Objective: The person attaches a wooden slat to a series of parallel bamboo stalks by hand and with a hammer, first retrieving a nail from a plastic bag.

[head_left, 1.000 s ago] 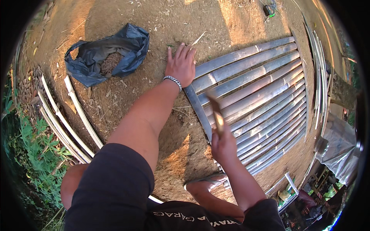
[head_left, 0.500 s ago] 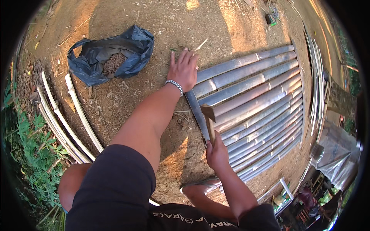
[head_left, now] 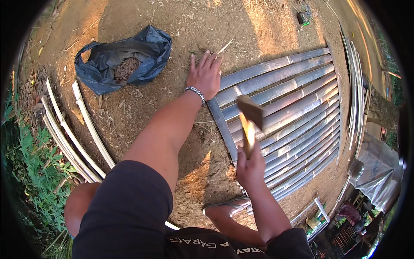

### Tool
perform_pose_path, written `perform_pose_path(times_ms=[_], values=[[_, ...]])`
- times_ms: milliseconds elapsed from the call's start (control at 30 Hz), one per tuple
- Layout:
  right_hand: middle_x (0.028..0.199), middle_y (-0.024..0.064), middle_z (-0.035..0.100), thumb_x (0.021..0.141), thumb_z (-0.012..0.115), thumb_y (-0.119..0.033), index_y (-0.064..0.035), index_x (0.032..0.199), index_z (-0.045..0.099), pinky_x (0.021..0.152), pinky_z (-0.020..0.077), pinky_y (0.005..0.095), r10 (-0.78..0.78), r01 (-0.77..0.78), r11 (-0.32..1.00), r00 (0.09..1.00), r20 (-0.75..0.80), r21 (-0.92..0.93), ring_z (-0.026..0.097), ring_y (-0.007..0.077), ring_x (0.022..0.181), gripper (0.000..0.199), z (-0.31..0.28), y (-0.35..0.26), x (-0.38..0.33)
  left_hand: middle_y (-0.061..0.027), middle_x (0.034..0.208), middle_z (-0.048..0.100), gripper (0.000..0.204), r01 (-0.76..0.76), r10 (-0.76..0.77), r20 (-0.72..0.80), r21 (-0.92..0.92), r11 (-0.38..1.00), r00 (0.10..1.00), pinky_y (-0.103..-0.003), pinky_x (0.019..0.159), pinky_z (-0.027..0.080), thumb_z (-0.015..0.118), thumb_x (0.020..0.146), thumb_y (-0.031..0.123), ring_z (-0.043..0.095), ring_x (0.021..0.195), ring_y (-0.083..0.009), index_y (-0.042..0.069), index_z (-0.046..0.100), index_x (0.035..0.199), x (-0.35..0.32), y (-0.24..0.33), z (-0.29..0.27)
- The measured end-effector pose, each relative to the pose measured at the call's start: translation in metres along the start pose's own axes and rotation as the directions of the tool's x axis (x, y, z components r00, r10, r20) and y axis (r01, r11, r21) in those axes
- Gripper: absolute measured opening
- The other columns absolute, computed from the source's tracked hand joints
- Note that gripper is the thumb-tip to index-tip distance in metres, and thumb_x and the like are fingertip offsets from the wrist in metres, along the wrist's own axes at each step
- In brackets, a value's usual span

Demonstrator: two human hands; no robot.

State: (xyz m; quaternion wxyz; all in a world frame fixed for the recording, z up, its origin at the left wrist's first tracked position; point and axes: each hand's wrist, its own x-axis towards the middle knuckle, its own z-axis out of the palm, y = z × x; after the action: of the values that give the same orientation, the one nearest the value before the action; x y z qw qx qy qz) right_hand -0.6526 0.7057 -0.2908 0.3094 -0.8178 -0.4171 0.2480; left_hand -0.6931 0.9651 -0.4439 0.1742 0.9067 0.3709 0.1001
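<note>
My right hand (head_left: 251, 169) is wrapped round the wooden handle of a hatchet (head_left: 251, 113). Its dark, slightly blurred head is raised over the panel of split bamboo slats (head_left: 284, 96), which lies on the ground. My left hand (head_left: 204, 77), with a chain bracelet at the wrist, rests palm down at the panel's upper left corner, fingers spread. Under its palm the ends of the top slat and the crosswise slat (head_left: 222, 125) are partly hidden. Left of that hand sits a dark plastic bag (head_left: 151, 56), its mouth gaping over a heap of small brown nails (head_left: 126, 70).
Pale bamboo strips (head_left: 91, 123) lie on the left beside green plants (head_left: 41, 168). More long strips (head_left: 354, 95) lie to the right of the panel. A plastic sheet (head_left: 377, 168) is at the far right. My sandalled foot (head_left: 224, 206) is by the panel's lower corner.
My right hand has lifted the hatchet up and to the right, away from the panel's left edge. My left hand has stayed at the corner.
</note>
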Motion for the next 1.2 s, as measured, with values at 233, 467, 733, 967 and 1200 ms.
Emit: perform_pose_path(times_ms=[233, 467, 733, 967, 1200], values=[[0.099, 0.0291, 0.07, 0.099, 0.057, -0.015, -0.0081, 0.144, 0.043, 0.071, 0.057, 0.0521, 0.323, -0.215, 0.91, 0.904, 0.281, -0.354, 0.071, 0.046, 0.082, 0.048, 0.004, 0.035, -0.027, -0.0106, 0.156, 0.041, 0.05, -0.005, 0.005, -0.002, -0.021, 1.0, 1.0, -0.062, 0.124, 0.011, 0.048, 0.101, 0.027, 0.027, 0.152, -0.0285, 0.012, 0.044, 0.148, 0.006, 0.005, -0.003], [0.08, 0.0135, 0.064, 0.1, 0.058, -0.002, 0.0058, 0.129, 0.045, 0.061, 0.0506, 0.0335, -0.135, 0.147, 0.986, 0.979, -0.15, 0.073, 0.065, 0.0191, 0.069, 0.033, 0.004, 0.012, -0.004, -0.0105, 0.156, 0.042, 0.049, -0.002, 0.001, -0.007, -0.019, 1.0, 1.0, -0.062, 0.124, 0.012, 0.047, 0.101, 0.027, 0.027, 0.152, -0.0287, 0.011, 0.044, 0.148, 0.005, 0.002, -0.004], [0.1, 0.0311, 0.069, 0.098, 0.06, -0.02, -0.0087, 0.138, 0.048, 0.076, 0.0545, 0.0569, 0.351, -0.297, 0.92, 0.915, 0.2, -0.255, 0.068, 0.0502, 0.087, 0.043, 0.013, 0.038, -0.027, -0.011, 0.156, 0.042, 0.049, -0.004, 0.004, -0.005, -0.014, 1.0, 1.0, -0.062, 0.124, 0.013, 0.047, 0.101, 0.027, 0.027, 0.152, -0.0291, 0.01, 0.044, 0.148, 0.005, 0.003, -0.005], [0.091, 0.0333, 0.067, 0.098, 0.061, -0.017, -0.0031, 0.131, 0.048, 0.071, 0.0527, 0.0561, 0.421, -0.31, 0.891, 0.839, 0.345, -0.333, 0.067, 0.0509, 0.086, 0.038, 0.028, 0.049, -0.028, -0.0113, 0.156, 0.042, 0.049, 0.001, -0.001, 0.012, -0.005, 1.0, 1.0, -0.061, 0.124, 0.012, 0.046, 0.102, 0.027, 0.026, 0.153, -0.0286, 0.01, 0.044, 0.148, 0.002, 0.003, -0.003], [0.091, 0.0292, 0.068, 0.098, 0.063, -0.022, -0.0037, 0.128, 0.05, 0.074, 0.0522, 0.0523, 0.493, -0.481, 0.869, 0.861, 0.124, -0.117, 0.067, 0.0496, 0.086, 0.038, 0.011, 0.07, -0.084, -0.0105, 0.16, 0.037, 0.051, 0.014, -0.014, 0.086, -0.001, 1.0, 0.996, -0.062, 0.124, 0.01, 0.045, 0.104, 0.031, 0.022, 0.154, -0.0282, 0.01, 0.04, 0.15, 0.006, 0.007, -0.007]])
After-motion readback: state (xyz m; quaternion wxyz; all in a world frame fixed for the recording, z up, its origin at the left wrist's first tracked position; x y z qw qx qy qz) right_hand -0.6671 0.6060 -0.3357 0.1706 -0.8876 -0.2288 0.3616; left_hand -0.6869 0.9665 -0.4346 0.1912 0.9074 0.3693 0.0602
